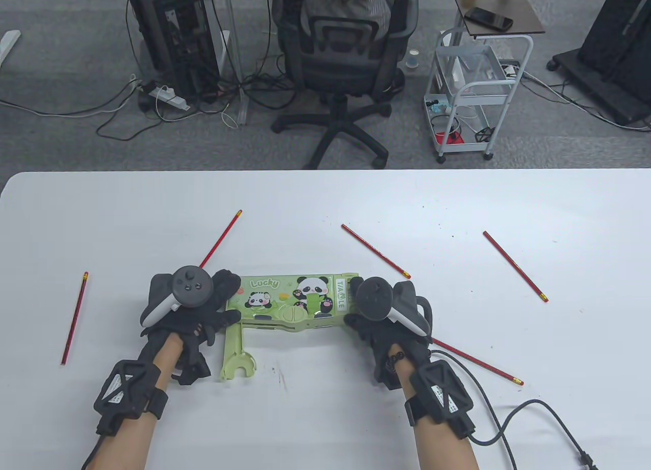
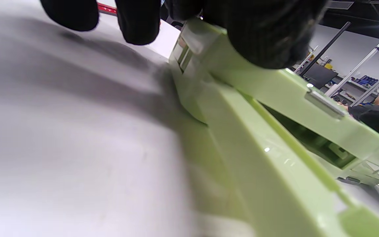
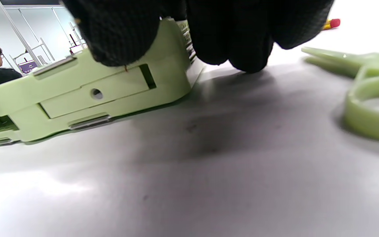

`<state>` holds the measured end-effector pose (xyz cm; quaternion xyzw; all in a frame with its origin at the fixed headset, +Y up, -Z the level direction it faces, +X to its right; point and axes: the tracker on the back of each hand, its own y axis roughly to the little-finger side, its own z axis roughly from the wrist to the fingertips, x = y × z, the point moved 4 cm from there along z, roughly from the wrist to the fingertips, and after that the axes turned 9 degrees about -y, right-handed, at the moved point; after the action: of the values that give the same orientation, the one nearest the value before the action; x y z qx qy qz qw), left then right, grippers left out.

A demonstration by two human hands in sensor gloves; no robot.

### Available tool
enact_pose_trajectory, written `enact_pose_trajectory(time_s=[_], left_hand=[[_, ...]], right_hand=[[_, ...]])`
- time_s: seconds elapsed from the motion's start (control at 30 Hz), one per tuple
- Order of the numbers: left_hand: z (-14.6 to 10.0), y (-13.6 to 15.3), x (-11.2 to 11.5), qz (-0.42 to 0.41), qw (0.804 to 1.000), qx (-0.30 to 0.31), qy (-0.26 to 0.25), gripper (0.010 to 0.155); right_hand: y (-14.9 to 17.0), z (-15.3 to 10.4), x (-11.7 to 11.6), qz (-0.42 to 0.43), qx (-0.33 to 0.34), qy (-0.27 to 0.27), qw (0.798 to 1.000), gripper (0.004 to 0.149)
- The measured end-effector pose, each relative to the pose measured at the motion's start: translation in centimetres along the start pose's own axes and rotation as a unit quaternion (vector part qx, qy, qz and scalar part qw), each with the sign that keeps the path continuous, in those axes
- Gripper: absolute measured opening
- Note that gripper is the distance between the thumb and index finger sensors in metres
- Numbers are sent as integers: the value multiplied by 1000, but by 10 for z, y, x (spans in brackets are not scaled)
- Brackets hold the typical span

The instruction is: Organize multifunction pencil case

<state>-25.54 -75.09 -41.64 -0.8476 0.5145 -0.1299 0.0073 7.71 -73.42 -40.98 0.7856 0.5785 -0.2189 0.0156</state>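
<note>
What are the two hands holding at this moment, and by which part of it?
Both grip the green pencil case: left hand at its left end, right hand at its right end.

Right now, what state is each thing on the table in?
pencil case: lid shut, flat on table, gripped at both ends
green arm: swung out toward the person
left hand: grips case's left end
right hand: grips case's right end
five red pencils: loose on table, outside case
</note>
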Motion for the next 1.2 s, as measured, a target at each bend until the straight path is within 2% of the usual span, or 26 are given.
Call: enact_pose_trajectory(time_s=[0.17,0.27,0.37,0.43,0.5,0.6,0.7,0.83,0.97,1.2], left_hand=[[0,-2,-1,13,1000,0,-1,75],[0,0,0,11,1000,1,0,76],[0,-1,0,16,1000,1,2,76],[0,-1,0,20,1000,0,9,76],[0,0,0,20,1000,2,5,76],[0,0,0,20,1000,2,7,76],[0,1,1,16,1000,3,8,76],[0,1,1,14,1000,2,10,76],[0,1,0,16,1000,1,12,76],[1,2,1,18,1000,0,13,76]], right_hand=[[4,-16,22,-2,-22,14,1000,72],[18,-36,43,21,-70,43,996,73],[37,-55,58,-8,-153,47,987,75],[42,-59,53,-33,-182,37,982,75],[41,-59,35,-55,-207,1,977,76],[30,-57,14,-103,-222,-20,969,76],[24,-52,-2,-143,-262,-45,953,78],[24,-47,-12,-177,-282,-67,941,77],[26,-45,-21,-164,-292,-95,938,73],[19,-43,-24,-153,-284,-76,943,70]])
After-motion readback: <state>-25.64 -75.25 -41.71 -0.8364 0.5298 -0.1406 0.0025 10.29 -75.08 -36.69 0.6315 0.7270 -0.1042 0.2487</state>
